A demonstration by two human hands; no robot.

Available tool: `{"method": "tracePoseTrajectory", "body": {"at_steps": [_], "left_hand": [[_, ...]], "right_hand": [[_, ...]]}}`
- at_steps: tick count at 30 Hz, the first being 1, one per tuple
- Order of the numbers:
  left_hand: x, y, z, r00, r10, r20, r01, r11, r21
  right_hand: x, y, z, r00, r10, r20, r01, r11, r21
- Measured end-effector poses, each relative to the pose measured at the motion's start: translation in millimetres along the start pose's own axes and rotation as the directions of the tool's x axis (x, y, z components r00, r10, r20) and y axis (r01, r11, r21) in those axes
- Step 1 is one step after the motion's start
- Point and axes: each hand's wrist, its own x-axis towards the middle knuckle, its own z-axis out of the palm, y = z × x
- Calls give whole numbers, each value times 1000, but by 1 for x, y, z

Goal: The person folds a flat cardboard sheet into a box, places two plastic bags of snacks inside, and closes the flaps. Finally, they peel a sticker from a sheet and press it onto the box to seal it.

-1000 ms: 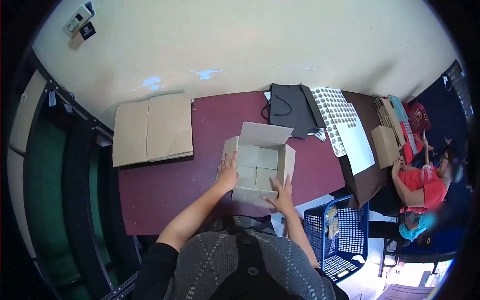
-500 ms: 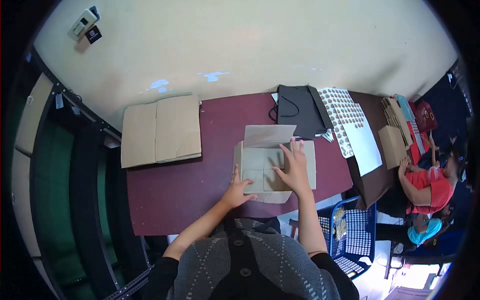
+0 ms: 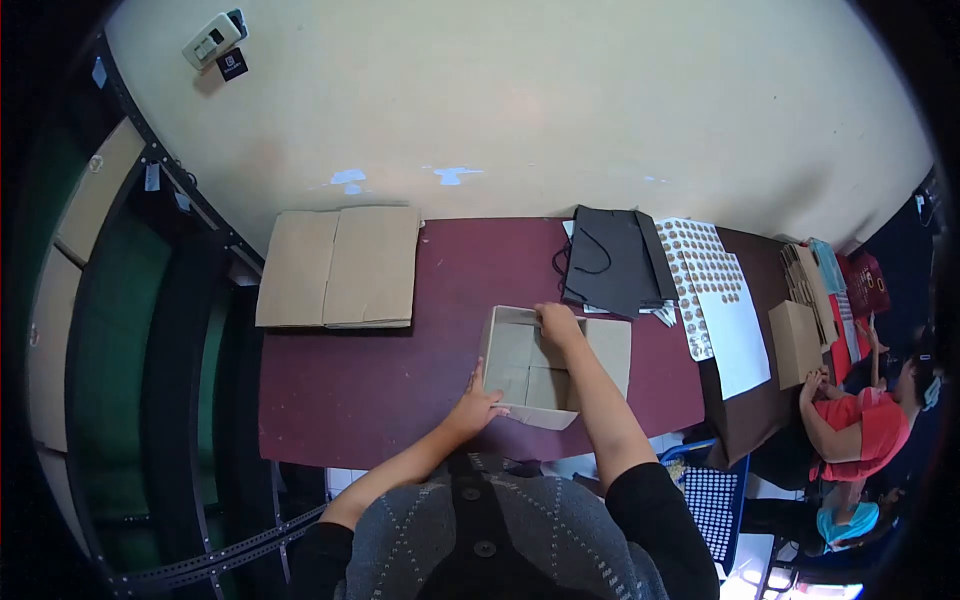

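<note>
An open cardboard box [image 3: 510,380] stands on the maroon table in front of me, its pale inside showing and a flap spread out on the right. My left hand [image 3: 476,404] holds its near left corner, fingers along the outer left wall and thumb over the near edge. At the far edge, my right hand [image 3: 558,324] is closed over the rim, its fingertips partly hidden. My right forearm crosses above the box's right side and covers part of it.
A stack of flattened cardboard [image 3: 370,265] lies left on the maroon table [image 3: 350,400]. Black paper bags [image 3: 612,258] and sticker sheets [image 3: 700,270] lie at the back right. A blue basket [image 3: 712,510] stands below right. At the far right, a person in red [image 3: 850,430] handles a brown box [image 3: 795,342].
My right hand has moved from the box's right side to its far rim. The far flap, upright before, no longer stands up. My left hand stays at the near left corner.
</note>
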Motion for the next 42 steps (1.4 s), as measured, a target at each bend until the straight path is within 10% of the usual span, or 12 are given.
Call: {"method": "tracePoseTrajectory", "body": {"at_steps": [11,13,17,20,22,26,30,32,33,42], "left_hand": [[-1,3,-3,997,63,-47,-57,993,108],[-3,5,4,997,-50,-51,56,991,120],[-8,26,1,965,-254,-65,255,967,-1],[-1,28,21,978,-166,-128,173,984,49],[-6,43,16,950,-303,-70,303,953,-9],[4,54,-4,883,-470,16,464,865,-194],[35,53,10,810,-262,-525,234,965,-122],[48,45,18,734,-443,-514,387,896,-220],[49,36,25,645,-588,-487,505,807,-306],[47,24,28,651,-590,-478,578,793,-191]], "right_hand": [[-21,-6,-1,971,38,-234,-35,999,15],[-53,-26,-12,897,249,-366,-232,968,92],[-123,-38,-32,750,661,-16,-656,747,113],[-141,4,8,759,631,-163,-541,749,382],[-139,11,0,823,530,206,-531,588,610],[-137,12,-3,836,511,198,-528,655,541],[-133,16,6,894,445,44,-380,705,599],[-132,9,-14,839,479,257,-533,633,561],[-132,12,5,875,477,86,-445,720,533],[-133,23,17,924,382,11,-318,751,578]]}}
